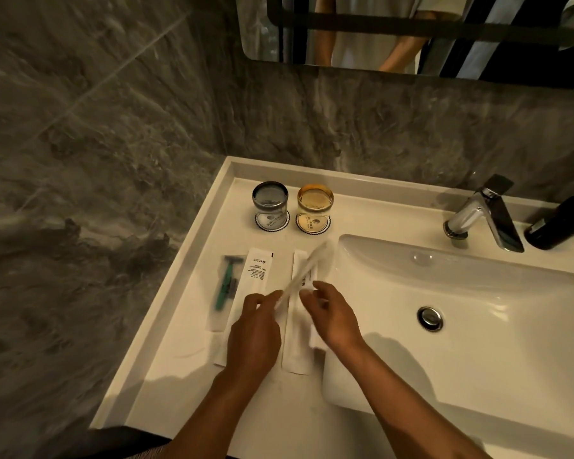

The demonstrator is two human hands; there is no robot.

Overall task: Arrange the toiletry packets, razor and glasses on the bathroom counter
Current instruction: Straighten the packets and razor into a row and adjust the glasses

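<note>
Packet: a slim, blurred white packet (304, 278) is pinched by the left hand (254, 329), slanting toward 1 o'clock.
Right hand (332, 314): fingers half-curled, grip uncertain.
Razor (225, 281): green, plastic-wrapped, at 10 o'clock.
Glasses: grey glass (270, 204), amber glass (314, 207), inverted, at 12 o'clock.

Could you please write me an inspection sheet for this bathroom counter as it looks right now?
Surface: white counter beside the sink, dry-looking.
Job's things: razor in clear wrap at far left; printed packet next to it; second packet near the sink; two upturned glasses on coasters behind.
Clutter: dark bottle by the tap.
Grips: left hand pinches a blurred thin packet; right hand fingers by it, contact unclear.
Cables: nothing seen.
Surroundings: marble walls, mirror above.
</note>
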